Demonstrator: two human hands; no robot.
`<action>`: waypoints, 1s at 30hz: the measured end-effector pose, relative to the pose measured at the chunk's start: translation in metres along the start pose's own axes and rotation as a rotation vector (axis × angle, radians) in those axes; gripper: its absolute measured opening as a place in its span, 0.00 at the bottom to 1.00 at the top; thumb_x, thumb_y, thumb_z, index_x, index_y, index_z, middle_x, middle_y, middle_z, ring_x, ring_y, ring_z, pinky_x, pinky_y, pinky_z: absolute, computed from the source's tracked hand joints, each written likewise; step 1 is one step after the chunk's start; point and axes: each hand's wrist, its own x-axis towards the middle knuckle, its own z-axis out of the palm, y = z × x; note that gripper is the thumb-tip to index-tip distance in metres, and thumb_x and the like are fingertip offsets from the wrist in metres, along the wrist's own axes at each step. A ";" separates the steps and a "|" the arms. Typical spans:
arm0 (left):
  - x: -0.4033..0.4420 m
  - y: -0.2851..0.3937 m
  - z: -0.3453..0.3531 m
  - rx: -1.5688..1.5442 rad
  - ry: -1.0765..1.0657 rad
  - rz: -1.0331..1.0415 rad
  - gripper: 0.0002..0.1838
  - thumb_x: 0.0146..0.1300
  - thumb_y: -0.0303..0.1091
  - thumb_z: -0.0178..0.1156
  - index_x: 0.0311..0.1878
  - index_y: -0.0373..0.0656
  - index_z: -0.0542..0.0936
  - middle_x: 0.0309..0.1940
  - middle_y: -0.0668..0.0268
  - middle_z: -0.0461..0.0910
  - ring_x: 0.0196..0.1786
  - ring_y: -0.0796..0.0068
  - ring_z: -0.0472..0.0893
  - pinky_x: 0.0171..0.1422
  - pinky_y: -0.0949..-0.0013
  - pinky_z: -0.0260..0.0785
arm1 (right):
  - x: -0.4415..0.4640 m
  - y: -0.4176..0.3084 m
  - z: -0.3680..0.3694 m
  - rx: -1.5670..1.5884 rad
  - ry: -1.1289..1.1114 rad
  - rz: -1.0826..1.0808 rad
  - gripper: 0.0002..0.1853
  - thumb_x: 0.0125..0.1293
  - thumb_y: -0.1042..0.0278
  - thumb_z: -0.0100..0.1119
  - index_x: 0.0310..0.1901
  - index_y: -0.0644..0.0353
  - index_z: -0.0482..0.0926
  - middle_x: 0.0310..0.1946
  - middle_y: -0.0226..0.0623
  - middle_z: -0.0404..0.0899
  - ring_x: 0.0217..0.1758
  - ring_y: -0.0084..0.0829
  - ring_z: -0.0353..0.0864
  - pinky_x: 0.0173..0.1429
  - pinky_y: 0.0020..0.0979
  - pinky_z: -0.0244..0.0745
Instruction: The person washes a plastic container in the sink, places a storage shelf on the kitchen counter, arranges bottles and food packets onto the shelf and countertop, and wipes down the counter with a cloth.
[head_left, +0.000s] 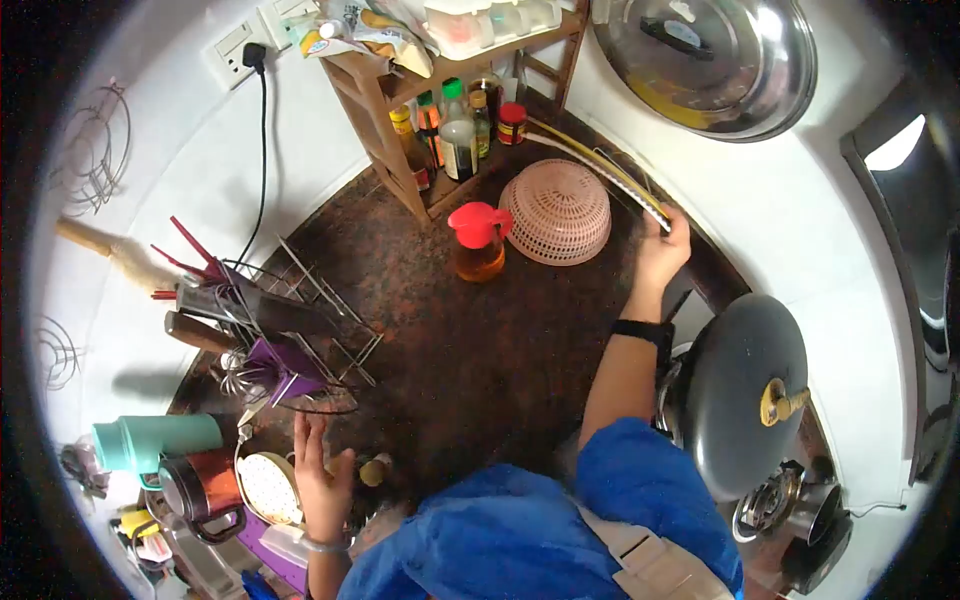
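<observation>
My right hand (664, 250) is closed around the near end of a long, thin board (590, 158), seen edge-on with a yellow and a white edge, beside the wall. Just left of it a pink plastic colander (560, 210) lies upside down on the dark counter (450, 350). Touching or very near the colander is a red-lidded jug (480, 245) of amber liquid. Low on the left, my left hand (322, 480) has its fingers stretched out and holds nothing visible. It is near the wire rack (330, 335) and a round cream perforated item (270, 487).
A wooden shelf (375, 125) with several bottles stands at the back. Knives (200, 330) and purple holders fill the rack. On the right is a pan with a large dark lid (750, 400). A teal flask (160, 443) and a kettle (200, 492) are at left.
</observation>
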 end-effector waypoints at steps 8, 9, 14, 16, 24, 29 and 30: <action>0.003 -0.007 0.004 0.106 0.014 -0.017 0.25 0.56 0.26 0.62 0.59 0.33 0.74 0.63 0.42 0.68 0.66 0.43 0.69 0.67 0.56 0.64 | 0.018 -0.017 -0.018 -0.171 -0.047 0.285 0.16 0.53 0.63 0.71 0.42 0.61 0.82 0.35 0.45 0.83 0.35 0.45 0.82 0.43 0.38 0.76; 0.002 -0.008 0.002 0.105 0.009 -0.018 0.25 0.56 0.26 0.62 0.59 0.33 0.74 0.63 0.42 0.68 0.66 0.43 0.69 0.67 0.56 0.64 | 0.015 -0.021 -0.023 -0.175 -0.049 0.285 0.16 0.53 0.63 0.71 0.42 0.61 0.82 0.35 0.45 0.83 0.35 0.45 0.82 0.43 0.38 0.76; 0.002 -0.008 -0.009 -0.021 -0.071 -0.073 0.21 0.57 0.29 0.62 0.54 0.32 0.77 0.53 0.45 0.78 0.57 0.48 0.78 0.61 0.59 0.70 | 0.001 -0.043 -0.053 -0.269 -0.010 0.378 0.14 0.54 0.63 0.70 0.39 0.62 0.82 0.33 0.45 0.83 0.35 0.42 0.83 0.41 0.38 0.76; 0.004 0.000 -0.014 -0.044 -0.120 -0.149 0.20 0.57 0.29 0.62 0.53 0.32 0.77 0.53 0.46 0.78 0.55 0.50 0.79 0.59 0.59 0.71 | -0.014 -0.046 -0.064 -0.185 0.065 0.327 0.15 0.57 0.66 0.67 0.42 0.67 0.79 0.36 0.50 0.82 0.36 0.43 0.83 0.41 0.38 0.76; -0.003 -0.014 -0.008 -0.069 -0.100 0.025 0.20 0.55 0.29 0.64 0.52 0.34 0.78 0.50 0.48 0.80 0.50 0.51 0.81 0.54 0.60 0.73 | -0.040 -0.070 -0.084 -0.280 0.229 0.198 0.22 0.54 0.76 0.67 0.48 0.75 0.71 0.43 0.55 0.74 0.50 0.54 0.75 0.57 0.44 0.71; -0.006 -0.010 -0.010 -0.107 -0.147 -0.049 0.19 0.55 0.28 0.64 0.51 0.33 0.78 0.50 0.48 0.80 0.51 0.51 0.81 0.56 0.60 0.73 | -0.038 -0.077 -0.092 -0.231 0.132 0.270 0.29 0.56 0.71 0.68 0.57 0.71 0.67 0.53 0.55 0.69 0.59 0.53 0.69 0.63 0.46 0.65; -0.006 -0.009 -0.010 -0.111 -0.146 -0.052 0.19 0.55 0.28 0.64 0.51 0.33 0.78 0.50 0.48 0.80 0.51 0.51 0.81 0.56 0.60 0.73 | -0.038 -0.081 -0.093 -0.230 0.130 0.266 0.29 0.56 0.71 0.68 0.57 0.71 0.67 0.53 0.55 0.69 0.59 0.53 0.69 0.63 0.46 0.65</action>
